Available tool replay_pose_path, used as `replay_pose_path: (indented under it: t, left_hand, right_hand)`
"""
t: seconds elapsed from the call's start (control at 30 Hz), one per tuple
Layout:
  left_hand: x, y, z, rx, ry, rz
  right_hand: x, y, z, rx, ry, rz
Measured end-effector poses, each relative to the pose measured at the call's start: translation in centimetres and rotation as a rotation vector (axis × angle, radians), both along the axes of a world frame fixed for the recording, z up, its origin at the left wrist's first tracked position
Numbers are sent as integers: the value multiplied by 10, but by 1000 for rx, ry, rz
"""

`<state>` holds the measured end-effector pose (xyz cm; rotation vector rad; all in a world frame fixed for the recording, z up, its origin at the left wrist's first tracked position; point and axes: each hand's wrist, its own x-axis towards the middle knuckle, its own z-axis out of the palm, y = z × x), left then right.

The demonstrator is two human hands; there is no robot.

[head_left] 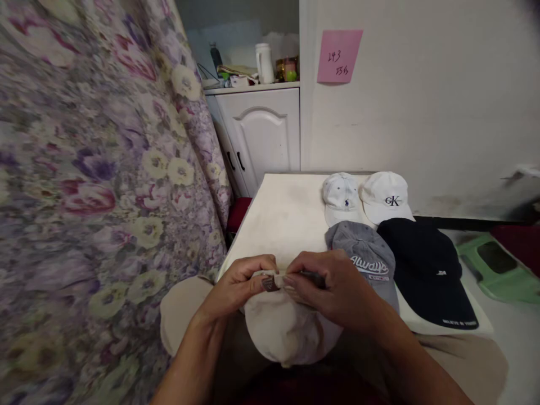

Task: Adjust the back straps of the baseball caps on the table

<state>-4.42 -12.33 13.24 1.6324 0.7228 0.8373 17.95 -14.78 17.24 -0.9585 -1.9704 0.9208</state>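
Observation:
A pale beige baseball cap hangs between my hands near the table's front edge, its strap side up. My left hand pinches the strap close to a brown tag. On the other side of the tag, my right hand grips the strap with thumb and fingers together. Just beyond my right hand lies a grey cap with white "Always" lettering. A black cap rests to its right. Behind them stand a small white cap with a dark logo and a white "CK" cap.
The caps lie on a cream-covered table. A floral curtain fills the left side. Behind the table is a white cabinet holding a white jug. A green plastic stool stands at right, below a wall with a pink note.

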Motion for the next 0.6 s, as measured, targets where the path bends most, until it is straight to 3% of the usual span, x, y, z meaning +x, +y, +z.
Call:
replay_pose_path:
  t: [0.6]
  left_hand:
    - [4,-3,8,-55,94,36]
  right_hand:
    - [5,8,-1,-1,-21,56]
